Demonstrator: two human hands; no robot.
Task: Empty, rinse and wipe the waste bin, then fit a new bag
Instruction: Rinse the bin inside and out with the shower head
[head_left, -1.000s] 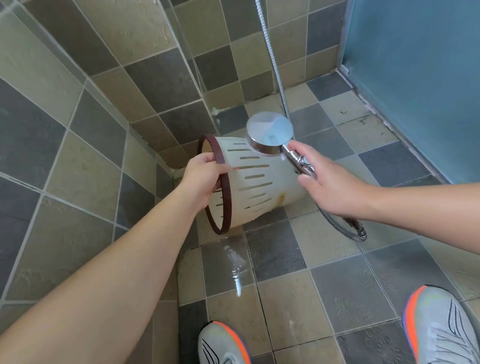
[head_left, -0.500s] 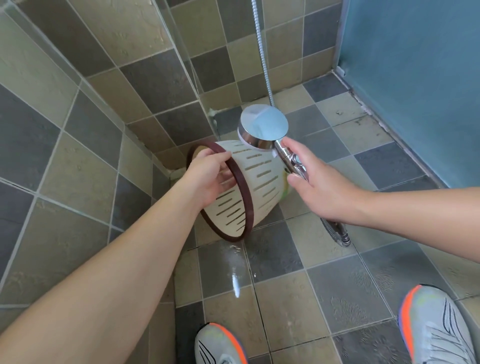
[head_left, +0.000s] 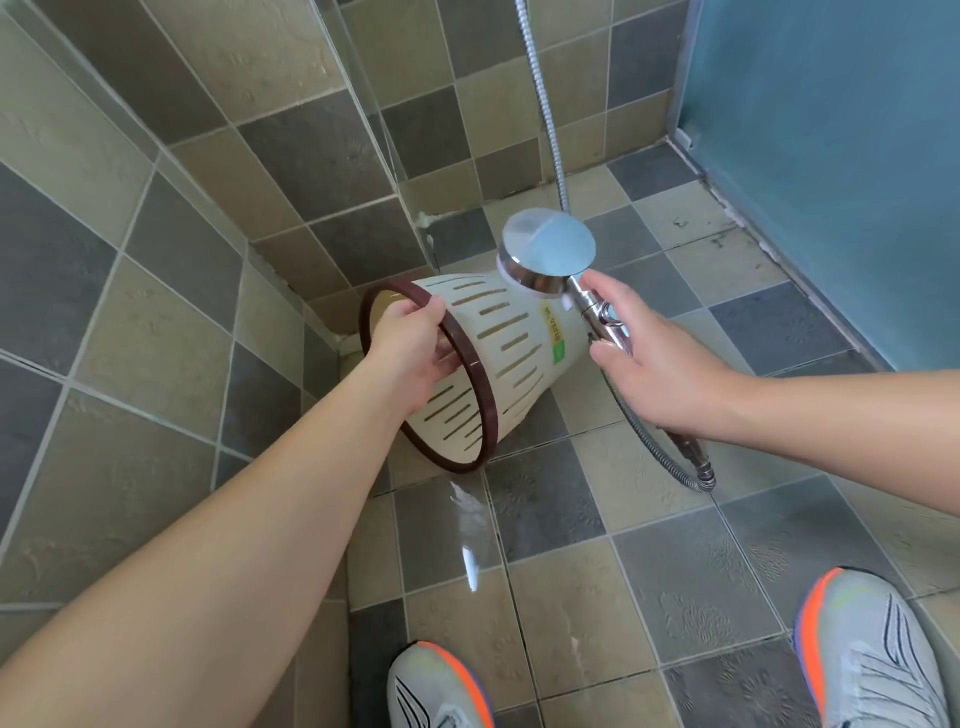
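A cream slotted waste bin (head_left: 511, 340) with a dark brown rim is held on its side above the tiled floor, its mouth turned toward me and to the left. My left hand (head_left: 410, 343) grips the brown rim at its upper edge, fingers curled inside the mouth. My right hand (head_left: 652, 358) grips the chrome handle of a shower head (head_left: 545, 254), whose round head sits just above the bin's base end. A green and yellow label shows on the bin's side. No spray is visible.
The metal shower hose (head_left: 545, 104) runs up the back wall and loops on the floor behind my right wrist. Tiled walls close in at left and back, and a blue panel (head_left: 831, 156) stands at right. A wet streak (head_left: 467, 545) lies on the floor by my two shoes.
The bin has turned so its mouth faces me more and its labelled side shows. The shower head has stayed over the bin's base end.
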